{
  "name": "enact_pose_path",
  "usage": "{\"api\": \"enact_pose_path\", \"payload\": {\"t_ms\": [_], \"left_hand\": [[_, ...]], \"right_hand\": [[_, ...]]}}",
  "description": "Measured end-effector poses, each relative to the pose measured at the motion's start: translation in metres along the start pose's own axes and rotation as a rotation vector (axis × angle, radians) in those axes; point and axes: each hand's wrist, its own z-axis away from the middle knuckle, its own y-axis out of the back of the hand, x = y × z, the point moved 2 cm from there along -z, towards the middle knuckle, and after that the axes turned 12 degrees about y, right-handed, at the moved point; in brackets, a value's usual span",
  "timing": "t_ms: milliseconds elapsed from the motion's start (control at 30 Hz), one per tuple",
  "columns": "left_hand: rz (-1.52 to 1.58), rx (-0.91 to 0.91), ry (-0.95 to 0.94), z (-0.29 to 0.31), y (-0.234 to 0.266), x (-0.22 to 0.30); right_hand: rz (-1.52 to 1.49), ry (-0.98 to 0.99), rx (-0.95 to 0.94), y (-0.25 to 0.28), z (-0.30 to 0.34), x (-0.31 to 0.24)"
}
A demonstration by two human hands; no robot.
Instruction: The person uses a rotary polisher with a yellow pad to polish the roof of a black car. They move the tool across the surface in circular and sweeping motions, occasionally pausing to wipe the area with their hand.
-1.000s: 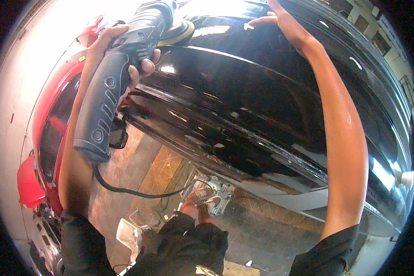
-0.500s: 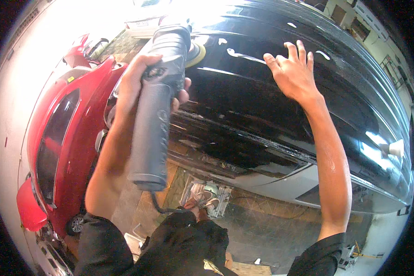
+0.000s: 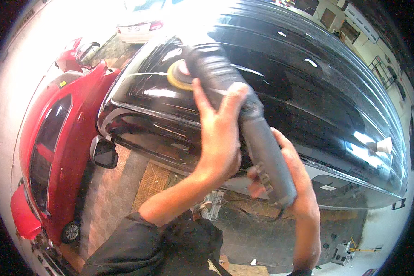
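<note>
A dark grey car polisher [image 3: 266, 147] slants across the middle of the view, its head toward the upper left. My left hand [image 3: 220, 138] is closed round its body just behind the head. At the rear end of the handle, my right hand [image 3: 296, 172] wraps the grip, its fingers partly hidden beneath and blurred. The yellow foam pad [image 3: 179, 79] faces the glossy black roof [image 3: 308, 108] of a vehicle; whether it touches cannot be made out. White streaks and a dab of polish [image 3: 310, 62] lie on the roof.
A red car [image 3: 60, 138] stands at the left, a white car [image 3: 140, 25] at the far left. The black vehicle's side mirror [image 3: 104, 152] juts out nearby. A white cup-shaped object [image 3: 384, 145] sits on the roof at right. The polisher's cord [image 3: 257, 215] hangs near the handle.
My right hand, spread over the roof by a polish streak before, now holds the polisher's rear grip. The polisher has swung round, its handle now to the right. My view has shifted slightly.
</note>
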Motion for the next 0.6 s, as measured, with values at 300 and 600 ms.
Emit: {"api": "enact_pose_path", "payload": {"t_ms": [300, 600], "left_hand": [[-0.231, -0.326, 0.058, 0.027, -0.088, -0.085], [-0.001, -0.228, -0.007, -0.048, -0.029, -0.047]], "right_hand": [[0.318, 0.081, 0.46, 0.003, 0.092, -0.051], [0.153, 0.104, 0.303, -0.049, 0.014, -0.016]]}}
